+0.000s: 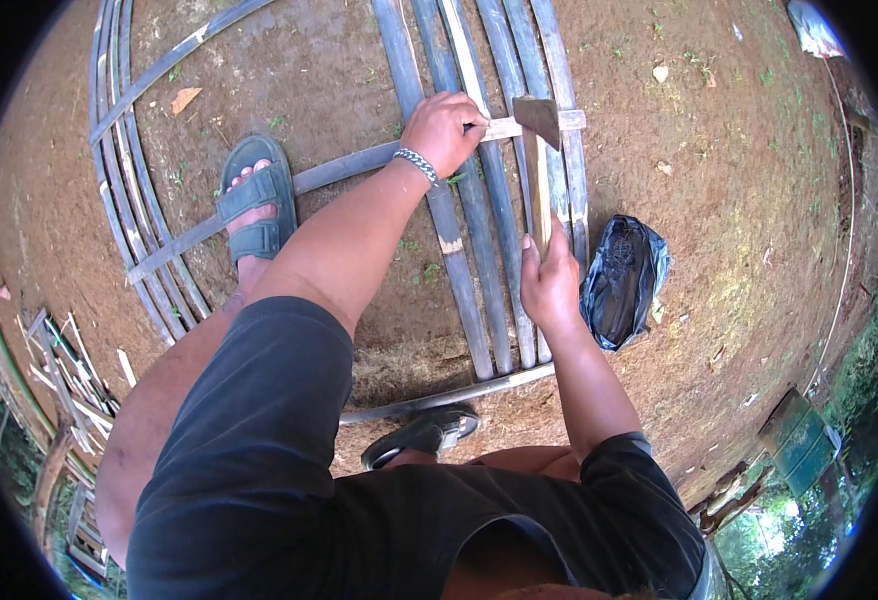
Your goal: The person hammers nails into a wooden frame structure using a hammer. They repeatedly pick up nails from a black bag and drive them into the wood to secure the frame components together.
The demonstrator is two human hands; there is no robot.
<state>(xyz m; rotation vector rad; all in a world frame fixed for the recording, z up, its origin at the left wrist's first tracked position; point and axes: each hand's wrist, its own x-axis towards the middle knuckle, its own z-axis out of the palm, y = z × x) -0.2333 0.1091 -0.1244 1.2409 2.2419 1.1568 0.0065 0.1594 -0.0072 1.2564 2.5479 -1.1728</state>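
My right hand is wrapped round the wooden handle of a hatchet. Its metal head is over the right part of a crosswise slat. Close to the left of that head, my left hand has its fingertips pinched together low over the same slat. Whatever is in the pinch is too small to make out. Under both hands run several long grey bamboo strips, which the crosswise slat spans.
Beside my right wrist sits an open black plastic bag with thin dark pieces inside. Another group of strips lies at the left. My sandalled foot stands on the crosswise slat between the groups. Split wood pieces are piled far left.
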